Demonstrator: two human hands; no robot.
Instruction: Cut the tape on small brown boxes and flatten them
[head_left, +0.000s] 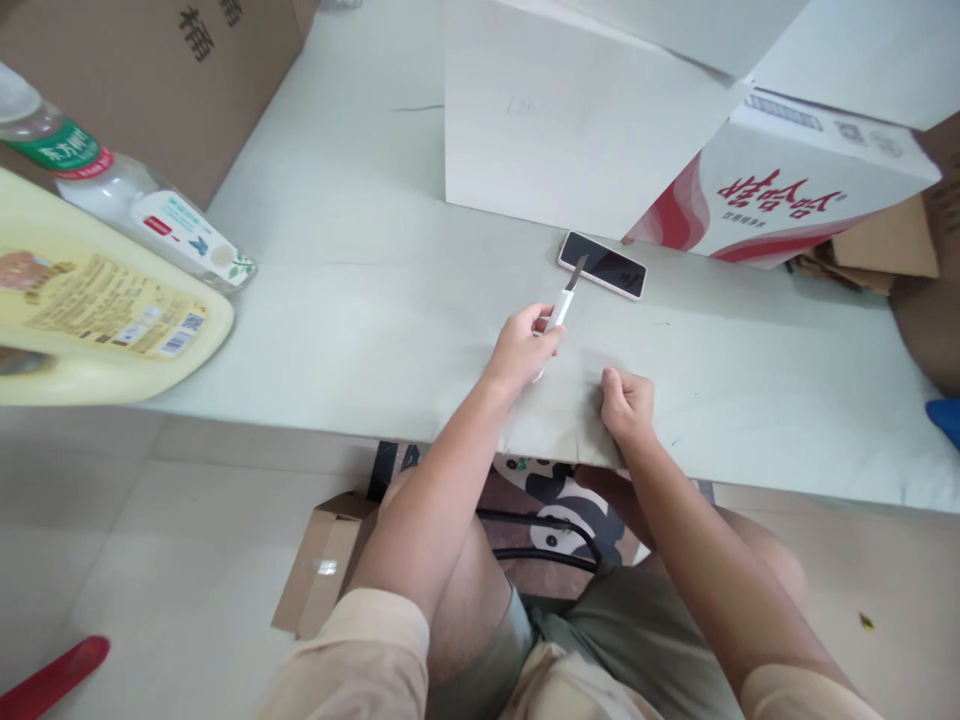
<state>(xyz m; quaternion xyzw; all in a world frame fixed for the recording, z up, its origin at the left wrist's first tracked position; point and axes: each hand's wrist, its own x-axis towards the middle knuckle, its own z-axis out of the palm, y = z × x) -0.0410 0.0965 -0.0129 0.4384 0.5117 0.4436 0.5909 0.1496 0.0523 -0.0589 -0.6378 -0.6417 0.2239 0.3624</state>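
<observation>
My left hand (520,347) is wrapped round a white box cutter (557,312) over the table. The cutter's metal blade is slid out and points away from me, its tip overlapping the phone in view. Whether the blade touches the phone I cannot tell. Just beyond lies a smartphone (616,270) with a dark screen and a light edge. Near the table's front edge my right hand (630,405) rests as a closed fist, with nothing showing in it.
White boxes (570,120) and a red-and-white printed carton (780,190) stand at the back. Flattened cardboard (885,245) lies at right. On the left are a yellow jug (120,310), a clear bottle (127,180) and a brown carton (172,90). The table's front edge runs before my knees.
</observation>
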